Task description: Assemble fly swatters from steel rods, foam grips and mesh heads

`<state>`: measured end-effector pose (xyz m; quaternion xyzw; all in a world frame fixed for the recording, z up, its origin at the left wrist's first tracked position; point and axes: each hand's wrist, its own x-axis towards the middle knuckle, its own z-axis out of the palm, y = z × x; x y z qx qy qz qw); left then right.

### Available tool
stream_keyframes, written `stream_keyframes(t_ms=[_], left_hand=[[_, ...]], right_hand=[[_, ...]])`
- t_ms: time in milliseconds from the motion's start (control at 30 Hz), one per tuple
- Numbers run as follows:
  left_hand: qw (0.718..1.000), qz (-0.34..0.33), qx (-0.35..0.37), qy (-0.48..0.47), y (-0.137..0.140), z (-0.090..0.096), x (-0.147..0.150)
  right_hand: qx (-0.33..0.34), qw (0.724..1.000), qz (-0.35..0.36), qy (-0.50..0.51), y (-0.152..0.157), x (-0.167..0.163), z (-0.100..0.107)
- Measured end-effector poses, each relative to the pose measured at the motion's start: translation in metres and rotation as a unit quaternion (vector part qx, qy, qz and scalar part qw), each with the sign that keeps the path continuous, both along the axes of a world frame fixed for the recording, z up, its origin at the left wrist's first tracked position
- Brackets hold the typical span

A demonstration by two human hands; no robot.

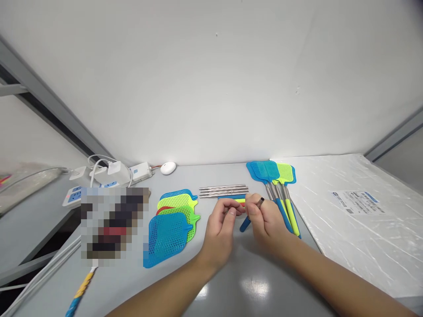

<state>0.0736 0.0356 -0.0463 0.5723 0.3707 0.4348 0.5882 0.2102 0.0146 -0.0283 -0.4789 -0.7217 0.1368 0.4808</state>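
Note:
My right hand (266,218) is closed around a blue fly swatter handle (245,224), a short tube whose dark end sticks out above the fist. My left hand (222,226) is just left of it, fingers curled and thumb bent in toward them; anything between them is hidden. Behind the hands lie several thin metal rods (223,190) and a few coloured handles (240,200), partly covered by my fingers. Perforated fly swatter heads (168,235) in blue, green, yellow and red overlap to the left. Fly swatters with heads, rods and handles joined (279,185) lie at the right.
A phone-like item (115,226), blurred out, lies at left with a cable wrapped in yellow and blue (81,290). Behind it are a power strip (73,195), white plugs and a white oval case (168,168). A plastic-wrapped white package (357,237) covers the table's right side.

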Motion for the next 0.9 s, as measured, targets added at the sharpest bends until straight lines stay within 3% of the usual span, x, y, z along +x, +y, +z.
stream_keyframes(t_ms=[433, 767, 900], left_hand=[[1.000, 0.011, 0.009, -0.027, -0.001, -0.004, -0.001], [0.999, 0.019, -0.003, -0.034, 0.002, -0.005, -0.003], [1.000, -0.024, 0.003, -0.010, 0.000, -0.007, -0.002]], right_hand=[[-0.014, 1.000, 0.013, 0.020, 0.003, 0.000, -0.015], [-0.059, 0.998, -0.029, 0.002, 0.004, 0.007, -0.012], [-0.015, 0.995, -0.094, 0.018, 0.005, 0.017, -0.010]])
